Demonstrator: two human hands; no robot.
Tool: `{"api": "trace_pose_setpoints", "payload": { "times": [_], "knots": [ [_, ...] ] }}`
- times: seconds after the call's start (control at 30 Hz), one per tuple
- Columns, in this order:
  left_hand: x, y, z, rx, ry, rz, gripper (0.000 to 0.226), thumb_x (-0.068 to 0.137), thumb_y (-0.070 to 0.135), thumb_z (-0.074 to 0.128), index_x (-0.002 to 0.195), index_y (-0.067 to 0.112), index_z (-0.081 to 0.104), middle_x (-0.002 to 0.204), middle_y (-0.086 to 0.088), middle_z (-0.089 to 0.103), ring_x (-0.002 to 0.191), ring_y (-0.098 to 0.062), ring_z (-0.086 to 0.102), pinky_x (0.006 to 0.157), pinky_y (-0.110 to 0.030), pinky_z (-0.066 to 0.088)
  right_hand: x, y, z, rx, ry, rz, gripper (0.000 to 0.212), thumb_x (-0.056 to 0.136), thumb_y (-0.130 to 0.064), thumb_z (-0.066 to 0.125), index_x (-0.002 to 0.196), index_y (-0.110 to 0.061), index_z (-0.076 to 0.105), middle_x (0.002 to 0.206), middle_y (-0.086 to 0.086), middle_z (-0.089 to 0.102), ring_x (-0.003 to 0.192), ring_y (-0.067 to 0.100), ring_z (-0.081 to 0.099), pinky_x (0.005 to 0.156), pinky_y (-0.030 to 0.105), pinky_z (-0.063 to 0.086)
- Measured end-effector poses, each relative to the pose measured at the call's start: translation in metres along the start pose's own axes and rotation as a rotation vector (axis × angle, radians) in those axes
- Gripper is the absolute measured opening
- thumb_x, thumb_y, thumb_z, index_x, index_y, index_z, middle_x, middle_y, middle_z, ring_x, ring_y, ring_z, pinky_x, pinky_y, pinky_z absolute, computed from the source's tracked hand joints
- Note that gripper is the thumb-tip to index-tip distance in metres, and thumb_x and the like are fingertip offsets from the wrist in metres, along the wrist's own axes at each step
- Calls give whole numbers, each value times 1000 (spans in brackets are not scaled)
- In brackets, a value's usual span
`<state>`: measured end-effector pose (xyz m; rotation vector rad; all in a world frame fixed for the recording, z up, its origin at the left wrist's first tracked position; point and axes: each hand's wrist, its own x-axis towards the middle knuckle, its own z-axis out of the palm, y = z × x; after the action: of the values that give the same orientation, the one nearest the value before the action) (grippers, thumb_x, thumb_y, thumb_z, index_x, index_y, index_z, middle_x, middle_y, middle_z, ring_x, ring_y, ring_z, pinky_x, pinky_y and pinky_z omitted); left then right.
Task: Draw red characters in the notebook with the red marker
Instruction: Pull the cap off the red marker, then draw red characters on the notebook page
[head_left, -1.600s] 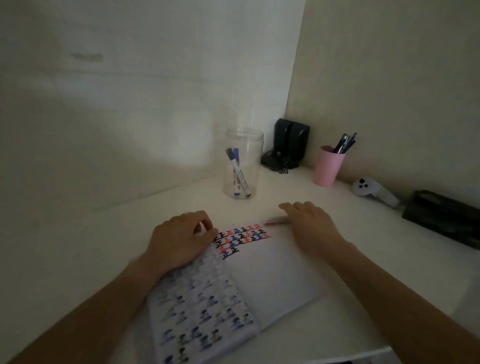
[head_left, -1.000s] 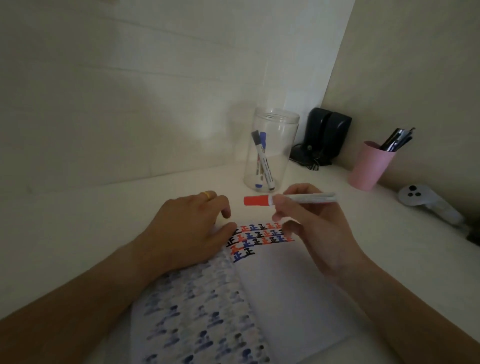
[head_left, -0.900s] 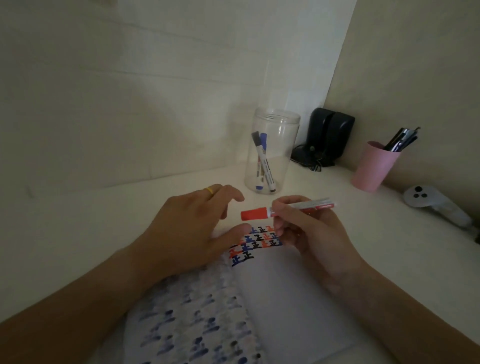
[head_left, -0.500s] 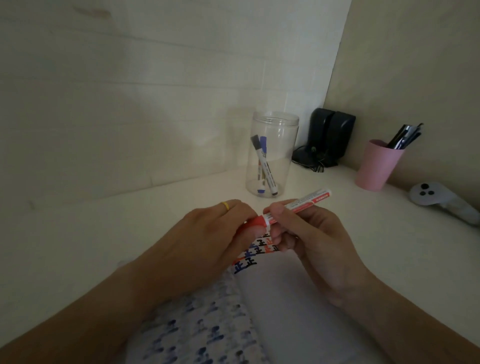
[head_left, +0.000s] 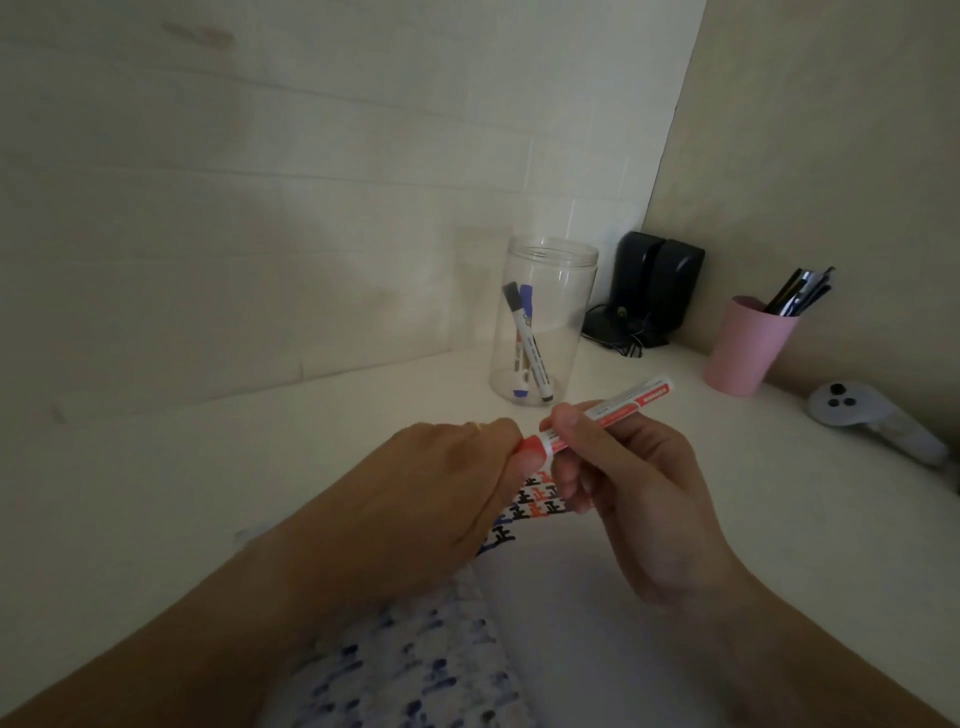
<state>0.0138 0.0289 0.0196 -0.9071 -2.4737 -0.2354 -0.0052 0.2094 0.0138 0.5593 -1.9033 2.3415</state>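
Marker (head_left: 613, 415), above the notebook (head_left: 571, 623) at the bench's near edge: your right hand (head_left: 639, 499) grips its barrel; your left hand (head_left: 441, 493), off the page a moment ago, now pinches the red cap (head_left: 691, 448). Uncapping likely precedes drawing.

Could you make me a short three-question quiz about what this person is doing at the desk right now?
1. True or false: the red marker is lying flat on the notebook.
2. Which hand grips the marker's red cap? A) left hand B) right hand C) neither
3. Fill in: the clear jar holds ___ markers.

Key
1. False: both hands hold it in the air above the page.
2. A: the left hand closes on the cap, the right hand holds the barrel.
3. Two, one with a black cap and one with a blue cap.
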Motion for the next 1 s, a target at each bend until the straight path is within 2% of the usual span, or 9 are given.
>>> {"api": "trace_pose_setpoints", "payload": {
  "times": [0.1,0.17,0.27,0.33,0.43,0.53,0.6,0.7,1.0],
  "knots": [
    [4,0,0,-68,-1,-5,23,106,32,39,84,24,42,68,2,58,48,-12,49,52,-21,39,1,-1,0,9,36,13,29,83,-24,69,72,3,71,54,12,59,47,18,50,46,25,41],
    [4,3,-4,-304,-2,-72,36,108,39,27,77,26,40,63,7,51,51,-12,52,54,-14,38,0,0,2,16,1,17,26,84,-23,68,70,-1,71,53,10,59,47,17,48,45,25,41],
    [3,-1,-8,-601,-97,-262,43,104,46,28,67,31,42,53,11,45,47,-5,43,50,-14,36,6,-4,0,74,-24,22,20,83,-19,66,68,-9,74,52,6,60,48,15,49,47,24,41],
    [-6,-14,-11,-743,-94,-356,51,103,50,28,60,30,44,49,11,42,44,-3,36,48,-14,34,13,-11,-16,165,81,28,18,84,-16,65,72,-12,77,57,4,62,51,13,52,52,24,43],
    [-24,-38,-12,-543,71,-312,42,105,44,31,68,31,49,62,11,53,54,-5,49,58,-13,37,12,-18,-38,120,144,37,17,84,-19,66,74,-11,77,60,4,62,54,14,52,50,23,43],
    [-28,-48,-6,-373,39,-236,30,104,45,39,90,34,63,90,14,63,86,-10,60,74,-15,43,4,-10,-33,0,57,75,13,75,-21,71,76,-9,77,58,7,62,52,16,53,47,24,43],
    [-25,-48,-1,-349,-22,-197,32,102,50,40,101,32,67,102,16,63,96,-12,61,81,-27,49,2,-7,-27,-38,7,82,12,72,-19,73,77,-9,76,58,7,62,53,17,55,47,24,44],
    [-25,-49,4,-353,-87,-124,36,102,49,42,108,26,69,110,14,66,102,-11,61,86,-37,52,-1,-3,-25,-147,-24,107,3,79,-7,76,82,-6,75,61,9,65,54,19,58,48,26,46],
    [-23,-54,11,-367,-180,-36,37,101,53,45,112,30,72,113,19,70,106,-7,62,90,-35,52,-5,14,-24,-348,-51,118,12,81,11,69,74,1,71,58,14,66,52,21,59,48,27,51]
  ]
}}
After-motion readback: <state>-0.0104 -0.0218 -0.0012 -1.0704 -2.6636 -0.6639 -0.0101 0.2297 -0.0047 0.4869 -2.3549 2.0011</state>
